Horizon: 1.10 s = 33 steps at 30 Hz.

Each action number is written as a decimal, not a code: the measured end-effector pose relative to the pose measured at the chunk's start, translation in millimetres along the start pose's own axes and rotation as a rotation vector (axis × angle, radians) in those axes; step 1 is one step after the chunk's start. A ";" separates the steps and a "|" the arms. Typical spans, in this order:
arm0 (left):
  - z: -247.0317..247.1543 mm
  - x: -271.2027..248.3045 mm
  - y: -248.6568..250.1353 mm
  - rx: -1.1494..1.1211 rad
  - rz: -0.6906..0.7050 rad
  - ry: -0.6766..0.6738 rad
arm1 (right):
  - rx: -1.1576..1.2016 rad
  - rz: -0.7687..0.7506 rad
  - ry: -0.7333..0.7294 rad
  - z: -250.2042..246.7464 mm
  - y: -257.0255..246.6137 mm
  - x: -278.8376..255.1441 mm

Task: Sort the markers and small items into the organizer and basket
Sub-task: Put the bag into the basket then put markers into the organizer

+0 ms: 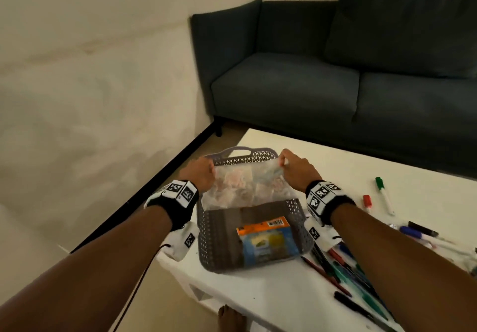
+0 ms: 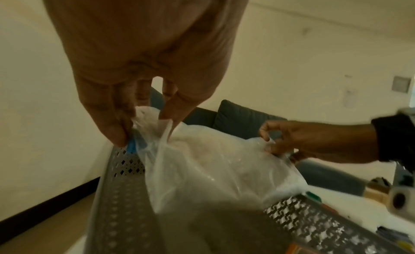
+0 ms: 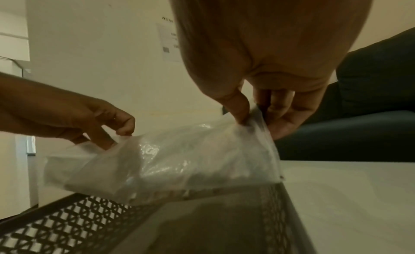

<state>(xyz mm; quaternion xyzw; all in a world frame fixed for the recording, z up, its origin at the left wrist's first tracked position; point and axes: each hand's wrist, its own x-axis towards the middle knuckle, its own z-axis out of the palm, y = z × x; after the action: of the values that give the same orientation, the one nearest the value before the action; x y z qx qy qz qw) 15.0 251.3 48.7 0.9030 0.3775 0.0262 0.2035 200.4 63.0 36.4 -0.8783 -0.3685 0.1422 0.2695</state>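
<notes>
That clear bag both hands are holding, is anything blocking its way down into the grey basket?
Nothing visible does. The bag hangs over the basket's open far end; the only thing inside, an orange-and-blue packet, lies nearer the person.

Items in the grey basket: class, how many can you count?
2: an orange-and-blue packet lying on the basket floor, and a clear plastic bag held over the far end by both hands. Others may be hidden.
</notes>
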 end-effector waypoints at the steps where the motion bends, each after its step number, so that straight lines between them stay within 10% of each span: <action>1: 1.2 8.8 0.1 0.062 -0.009 -0.009 | -0.033 -0.010 -0.011 6.4 -0.4 13.0; 19: 47.2 81.9 -5.8 0.697 0.047 -0.265 | -1.000 -0.257 -0.318 60.7 18.8 77.2; 26: 38.2 87.1 -25.8 0.594 -0.068 -0.279 | -0.544 -0.213 -0.399 42.9 -1.8 64.6; 33: 33.8 -2.9 94.5 0.264 0.263 -0.305 | -0.046 -0.180 -0.059 -58.3 50.9 -43.5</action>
<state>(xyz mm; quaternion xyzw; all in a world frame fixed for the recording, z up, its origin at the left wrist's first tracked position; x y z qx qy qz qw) 83.2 177.8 54.7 0.9567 0.2218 -0.1337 0.1330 225.7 -19.6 56.7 -0.8430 -0.4569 0.1347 0.2497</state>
